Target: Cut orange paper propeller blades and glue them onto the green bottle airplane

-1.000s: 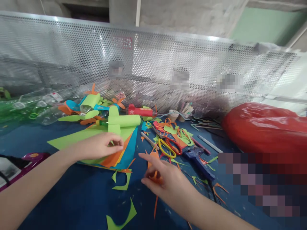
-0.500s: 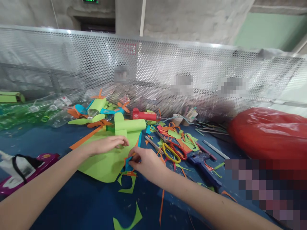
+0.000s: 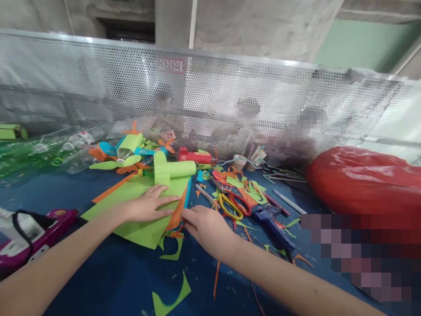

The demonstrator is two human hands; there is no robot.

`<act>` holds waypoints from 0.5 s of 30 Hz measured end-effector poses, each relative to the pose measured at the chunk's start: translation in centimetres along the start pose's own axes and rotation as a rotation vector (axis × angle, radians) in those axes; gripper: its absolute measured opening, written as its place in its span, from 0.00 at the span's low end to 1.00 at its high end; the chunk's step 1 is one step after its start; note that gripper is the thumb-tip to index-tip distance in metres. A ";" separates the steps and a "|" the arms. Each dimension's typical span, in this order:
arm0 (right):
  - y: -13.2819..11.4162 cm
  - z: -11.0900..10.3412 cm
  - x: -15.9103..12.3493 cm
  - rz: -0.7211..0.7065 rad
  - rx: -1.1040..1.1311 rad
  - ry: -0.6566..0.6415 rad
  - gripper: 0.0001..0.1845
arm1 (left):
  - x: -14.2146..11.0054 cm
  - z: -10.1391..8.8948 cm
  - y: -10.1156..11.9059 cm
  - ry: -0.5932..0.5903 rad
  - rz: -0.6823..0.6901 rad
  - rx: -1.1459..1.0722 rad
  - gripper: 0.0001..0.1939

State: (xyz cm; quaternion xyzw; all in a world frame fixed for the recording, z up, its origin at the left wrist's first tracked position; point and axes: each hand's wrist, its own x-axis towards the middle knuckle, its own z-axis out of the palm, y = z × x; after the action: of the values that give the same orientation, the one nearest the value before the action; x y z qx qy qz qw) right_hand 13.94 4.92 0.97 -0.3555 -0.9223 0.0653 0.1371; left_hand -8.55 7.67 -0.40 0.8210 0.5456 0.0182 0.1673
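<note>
My left hand (image 3: 151, 204) lies with spread fingers on a light green paper sheet (image 3: 138, 235). Under its right edge an orange sheet (image 3: 176, 215) shows, with a strip of blue paper (image 3: 188, 193) beyond. My right hand (image 3: 208, 228) is closed in a pinch at the edge of the orange sheet; its fingertips are partly hidden, and blue paper lies close by. Just past my left hand, a bottle wrapped in green paper (image 3: 177, 169) rests on the stack. Green offcuts (image 3: 174, 252) lie near my right wrist.
Scissors with yellow and red handles (image 3: 235, 206), a blue glue gun (image 3: 274, 226) and paper scraps lie to the right. Plastic bottles (image 3: 36, 151) and a purple device (image 3: 62, 219) are at left. A red bag (image 3: 365, 184) sits far right, a perforated metal screen (image 3: 213, 92) behind.
My left hand has come down onto the green sheet with fingers spreading. The green sheet has shifted left, exposing more orange at its right edge. My right hand now pinches at that edge.
</note>
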 end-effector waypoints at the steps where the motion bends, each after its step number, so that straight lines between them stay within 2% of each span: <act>1: 0.0 0.0 -0.2 -0.016 -0.014 -0.010 0.07 | 0.0 -0.1 -0.1 -0.012 -0.008 0.006 0.33; 5: -0.2 -0.3 -0.6 -0.039 -0.019 -0.003 0.04 | -0.1 -0.5 -0.4 -0.033 -0.027 0.023 0.32; 9: -0.3 -0.3 -0.2 0.009 0.030 0.007 0.06 | -0.2 -0.7 -0.5 -0.037 -0.005 0.022 0.32; 13: -0.1 0.1 0.2 -0.030 0.078 -0.061 0.12 | -0.2 -0.6 -0.6 -0.029 0.005 0.017 0.32; 15: -0.1 0.4 0.3 -0.074 0.087 -0.094 0.12 | -0.2 -0.6 -0.6 -0.018 0.004 0.017 0.31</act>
State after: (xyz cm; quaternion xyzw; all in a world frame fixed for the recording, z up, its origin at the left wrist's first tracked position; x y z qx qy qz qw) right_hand 13.57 5.03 0.71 -0.3113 -0.9365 0.1168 0.1112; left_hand -9.28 7.81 0.03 0.8234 0.5428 0.0068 0.1651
